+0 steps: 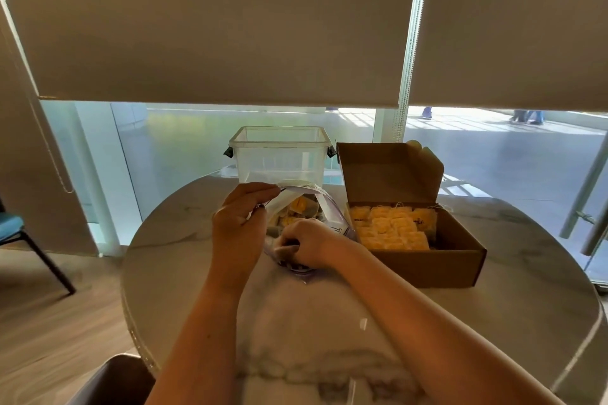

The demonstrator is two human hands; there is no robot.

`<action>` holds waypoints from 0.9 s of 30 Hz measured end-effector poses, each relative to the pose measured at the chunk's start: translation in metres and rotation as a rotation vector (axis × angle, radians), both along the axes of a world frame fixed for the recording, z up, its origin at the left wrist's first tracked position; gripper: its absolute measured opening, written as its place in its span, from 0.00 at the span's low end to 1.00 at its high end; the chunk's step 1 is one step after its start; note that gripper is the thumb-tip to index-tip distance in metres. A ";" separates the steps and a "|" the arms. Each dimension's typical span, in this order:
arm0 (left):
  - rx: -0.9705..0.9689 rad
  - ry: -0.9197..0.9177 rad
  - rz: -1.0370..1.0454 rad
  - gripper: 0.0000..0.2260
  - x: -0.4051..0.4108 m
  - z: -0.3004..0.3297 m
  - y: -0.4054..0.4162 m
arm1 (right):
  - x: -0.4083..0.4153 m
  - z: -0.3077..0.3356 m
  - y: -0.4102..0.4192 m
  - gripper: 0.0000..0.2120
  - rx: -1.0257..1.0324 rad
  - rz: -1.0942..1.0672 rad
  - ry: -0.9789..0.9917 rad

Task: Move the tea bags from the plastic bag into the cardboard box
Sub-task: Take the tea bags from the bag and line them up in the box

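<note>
Right now the left hand pinches the rim of the plastic bag, holding its mouth wide, while the right hand reaches inside, fingers curled around tea bags. Just beside the bag, on the desk, the cardboard box sits open, yellow-tagged bags already packed inside.

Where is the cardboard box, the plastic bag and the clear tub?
cardboard box (427,265): head view, on its front wall.
plastic bag (325,199): head view, on its raised rim.
clear tub (279,159): head view, on its front wall.
</note>
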State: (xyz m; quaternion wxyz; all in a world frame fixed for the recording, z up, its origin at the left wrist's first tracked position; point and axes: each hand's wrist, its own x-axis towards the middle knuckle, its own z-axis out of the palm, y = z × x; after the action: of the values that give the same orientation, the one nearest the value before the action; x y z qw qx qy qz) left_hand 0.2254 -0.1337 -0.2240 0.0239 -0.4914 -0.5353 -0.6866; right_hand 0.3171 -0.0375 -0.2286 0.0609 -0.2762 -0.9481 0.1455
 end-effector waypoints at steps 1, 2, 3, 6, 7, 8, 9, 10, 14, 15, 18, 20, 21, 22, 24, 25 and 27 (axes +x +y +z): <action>0.000 0.009 -0.001 0.20 0.000 0.000 0.000 | 0.006 0.003 -0.004 0.09 0.020 -0.005 -0.026; 0.002 0.011 -0.002 0.20 0.000 0.000 0.001 | 0.012 0.006 -0.006 0.11 0.056 -0.015 -0.039; 0.003 0.011 -0.006 0.20 0.000 0.000 0.001 | 0.017 0.008 -0.009 0.12 0.087 -0.036 -0.043; 0.003 0.015 -0.005 0.20 0.003 -0.001 0.001 | 0.029 0.013 -0.020 0.14 0.110 -0.068 0.010; -0.003 0.013 -0.001 0.20 0.004 -0.001 0.001 | 0.030 0.014 -0.023 0.15 0.152 -0.060 0.035; -0.012 0.012 0.001 0.20 0.004 -0.001 0.002 | 0.031 0.014 -0.025 0.16 0.197 -0.046 0.080; -0.023 0.012 -0.002 0.20 0.005 -0.002 0.003 | 0.031 0.014 -0.025 0.15 0.223 -0.043 0.141; -0.035 0.018 -0.003 0.20 0.006 -0.002 0.003 | 0.031 0.013 -0.025 0.13 0.213 -0.058 0.206; -0.057 0.028 -0.001 0.20 0.006 -0.003 0.004 | 0.026 0.010 -0.021 0.05 0.107 -0.136 0.366; -0.062 0.035 0.003 0.19 0.006 -0.003 0.004 | 0.026 0.010 -0.020 0.09 0.097 -0.153 0.413; -0.078 0.056 0.008 0.17 0.006 -0.004 0.006 | 0.031 0.014 -0.019 0.06 0.092 -0.203 0.537; -0.072 0.079 0.000 0.15 0.007 -0.005 0.006 | 0.034 0.018 -0.018 0.08 0.093 -0.212 0.581; -0.065 0.094 -0.006 0.14 0.007 -0.005 0.006 | 0.035 0.021 -0.019 0.08 0.035 -0.209 0.619; -0.061 0.112 -0.006 0.13 0.008 -0.006 0.007 | 0.037 0.025 -0.021 0.08 -0.052 -0.201 0.673; -0.045 0.160 0.025 0.10 0.010 -0.007 0.008 | 0.045 0.034 -0.025 0.08 -0.268 -0.177 0.776; -0.010 0.193 0.049 0.10 0.011 -0.007 0.009 | 0.050 0.038 -0.027 0.08 -0.356 -0.157 0.820; 0.100 0.267 0.095 0.07 0.016 -0.004 0.010 | 0.062 0.044 -0.028 0.07 -0.484 -0.121 0.924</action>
State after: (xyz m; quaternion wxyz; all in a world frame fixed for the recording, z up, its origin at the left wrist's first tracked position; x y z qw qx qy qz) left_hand 0.2412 -0.1241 -0.2283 0.1518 -0.5506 -0.5154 -0.6389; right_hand 0.3786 -0.0656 -0.1846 0.4156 -0.2435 -0.7438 0.4633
